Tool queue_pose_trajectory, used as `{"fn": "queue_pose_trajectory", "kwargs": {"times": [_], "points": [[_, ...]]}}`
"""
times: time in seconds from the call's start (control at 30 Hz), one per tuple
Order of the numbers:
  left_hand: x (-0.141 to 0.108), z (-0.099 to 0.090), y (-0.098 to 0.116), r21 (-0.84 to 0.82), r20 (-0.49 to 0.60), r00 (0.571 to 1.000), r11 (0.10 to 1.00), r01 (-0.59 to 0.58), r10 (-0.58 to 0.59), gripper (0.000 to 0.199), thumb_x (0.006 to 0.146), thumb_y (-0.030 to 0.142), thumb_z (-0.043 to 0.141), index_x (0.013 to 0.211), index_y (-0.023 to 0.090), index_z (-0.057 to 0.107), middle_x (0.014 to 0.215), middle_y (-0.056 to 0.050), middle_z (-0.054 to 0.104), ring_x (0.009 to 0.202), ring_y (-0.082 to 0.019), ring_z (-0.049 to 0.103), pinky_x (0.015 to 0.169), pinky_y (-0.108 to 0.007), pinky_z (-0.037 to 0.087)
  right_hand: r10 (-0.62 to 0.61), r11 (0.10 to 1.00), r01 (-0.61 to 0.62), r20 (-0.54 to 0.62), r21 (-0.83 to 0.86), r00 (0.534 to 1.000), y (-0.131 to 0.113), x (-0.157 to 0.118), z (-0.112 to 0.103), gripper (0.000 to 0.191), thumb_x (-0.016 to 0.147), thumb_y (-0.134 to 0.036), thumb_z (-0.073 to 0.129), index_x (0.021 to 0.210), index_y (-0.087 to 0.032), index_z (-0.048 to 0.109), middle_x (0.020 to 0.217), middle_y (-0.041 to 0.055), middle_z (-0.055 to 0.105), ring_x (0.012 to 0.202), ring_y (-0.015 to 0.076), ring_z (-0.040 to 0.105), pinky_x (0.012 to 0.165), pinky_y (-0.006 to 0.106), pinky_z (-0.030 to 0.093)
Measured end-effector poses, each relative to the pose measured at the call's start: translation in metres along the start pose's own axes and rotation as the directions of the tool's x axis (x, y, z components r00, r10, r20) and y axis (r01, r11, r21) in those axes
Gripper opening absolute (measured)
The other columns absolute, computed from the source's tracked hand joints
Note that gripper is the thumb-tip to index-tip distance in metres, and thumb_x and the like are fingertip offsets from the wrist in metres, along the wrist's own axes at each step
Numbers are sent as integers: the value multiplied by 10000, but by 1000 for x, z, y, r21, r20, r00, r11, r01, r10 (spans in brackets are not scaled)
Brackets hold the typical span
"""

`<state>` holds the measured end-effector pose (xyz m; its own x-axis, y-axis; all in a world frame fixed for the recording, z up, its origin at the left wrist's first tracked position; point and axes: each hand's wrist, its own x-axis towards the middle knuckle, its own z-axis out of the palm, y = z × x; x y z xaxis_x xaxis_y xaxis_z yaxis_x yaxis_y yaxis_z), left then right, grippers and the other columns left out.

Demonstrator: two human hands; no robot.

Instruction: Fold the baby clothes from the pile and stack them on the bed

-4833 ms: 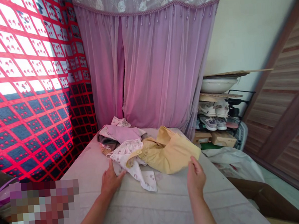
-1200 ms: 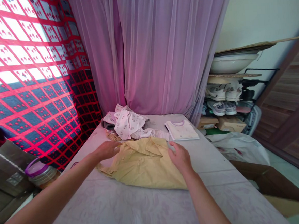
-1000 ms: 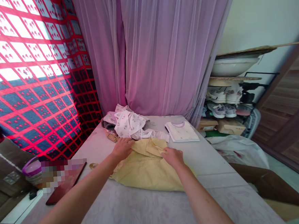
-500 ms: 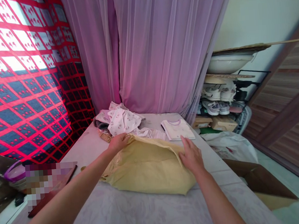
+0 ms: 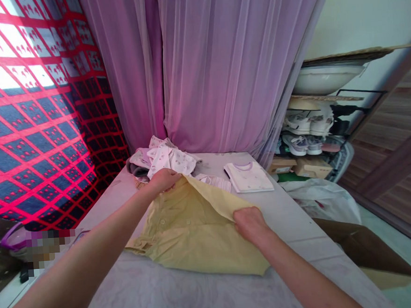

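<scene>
Two hands on yellow shirt (image 5: 186, 235), spread on bed (image 5: 201, 299): left hand (image 5: 162, 181) fingers clamped on far edge, right hand (image 5: 250, 225) fingers clamped on lifted flap, nearer hem; flap edge running diagonally between them.

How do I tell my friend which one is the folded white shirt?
Find the big purple curtain, then look down at the pale bed below it. At the far edge, on the right, lies a small folded white shirt. Its collar is purple, and it lies neat and flat, unlike the crumpled clothes and yellow shirt near it.
</scene>
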<state>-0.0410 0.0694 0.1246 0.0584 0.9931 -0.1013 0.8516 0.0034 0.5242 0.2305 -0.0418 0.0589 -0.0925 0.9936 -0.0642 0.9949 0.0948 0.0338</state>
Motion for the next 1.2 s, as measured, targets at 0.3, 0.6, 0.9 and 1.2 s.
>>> {"fn": "queue_pose_trajectory", "kwargs": {"times": [0.3,0.6,0.9,1.2], "points": [[34,-5,2,-378,-94,993,925,25,-65,328,881,383,459,1073,170,618,970,-82,705,725,-143,658,609,-234,500,248,968,-236,-160,89,955,53,77,-55,383,808,-247,472,1149,-213,642,1068,101,684,987,263,617,796,358,446],[-6,55,-41,89,-62,909,910,-405,411,651,838,373,507,1441,243,299,1342,-63,544,1192,-233,530,945,-339,449,147,933,-85,-154,351,977,36,51,15,515,822,-374,498,1314,-223,498,1270,83,587,1124,222,554,889,318,424],[-55,71,-81,427,83,980,882,-198,180,388,816,354,513,1156,199,617,1115,-104,645,1036,-269,594,828,-337,446,136,928,-146,53,343,989,33,9,27,212,747,-276,537,844,-200,710,872,62,708,833,206,624,682,264,415],[-103,36,-100,-85,275,921,961,-261,275,494,810,613,388,688,203,635,833,-16,687,789,-181,612,718,-244,438,-383,216,-102,181,971,906,56,-65,31,431,696,-518,659,924,-154,691,838,38,701,787,191,623,735,302,468]]}}
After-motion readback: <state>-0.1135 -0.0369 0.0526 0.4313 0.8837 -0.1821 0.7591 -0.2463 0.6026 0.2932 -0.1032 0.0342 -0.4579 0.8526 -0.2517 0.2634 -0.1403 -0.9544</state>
